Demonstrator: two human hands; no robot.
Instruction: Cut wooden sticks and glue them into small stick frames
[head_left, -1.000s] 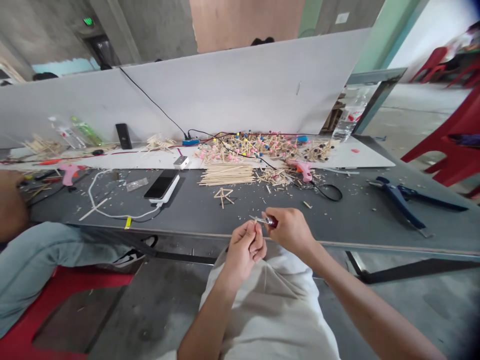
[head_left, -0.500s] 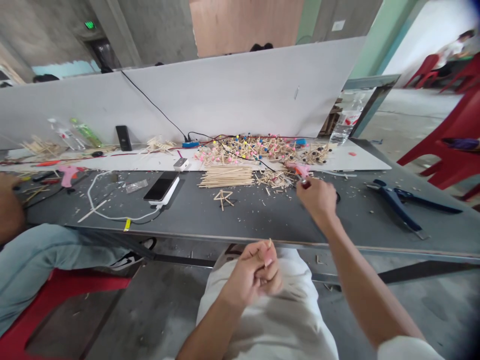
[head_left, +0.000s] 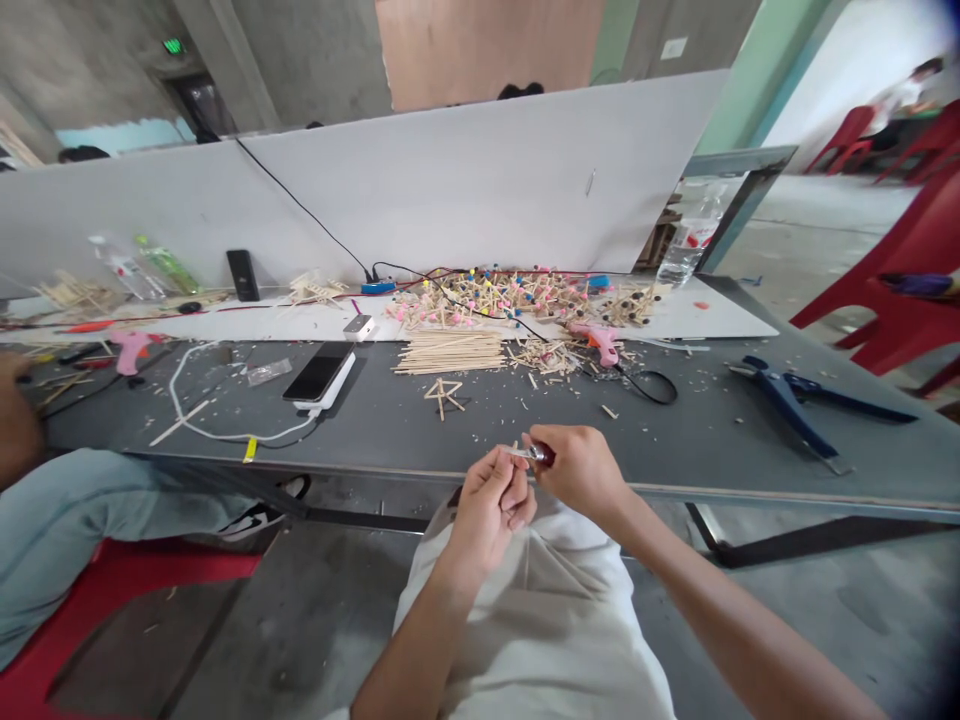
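Over my lap, at the table's front edge, my left hand (head_left: 486, 515) is closed, pinching a short wooden stick (head_left: 515, 447) between thumb and fingers. My right hand (head_left: 583, 468) is wrapped round a small knife (head_left: 541, 455) with a dark red handle. Its silver metal end meets the stick at my left fingertips. Just beyond my hands, a little star-shaped stick frame (head_left: 444, 397) lies on the dark table (head_left: 375, 430). Behind it is a neat stack of thin wooden sticks (head_left: 450, 353), with a heap of short stick pieces (head_left: 551, 355) to its right.
A pink glue gun (head_left: 604, 343) lies right of the stick pieces; blue-handled pliers (head_left: 795, 405) lie farther right. Sticks with coloured tips (head_left: 510, 295) are piled at the back. A phone (head_left: 319, 373) and white cable (head_left: 176, 385) are on the left, near a seated person's leg (head_left: 112, 510).
My right hand has come back from beside the glue gun to my left hand, bringing the knife against the stick. My left hand has risen slightly and shifted left.
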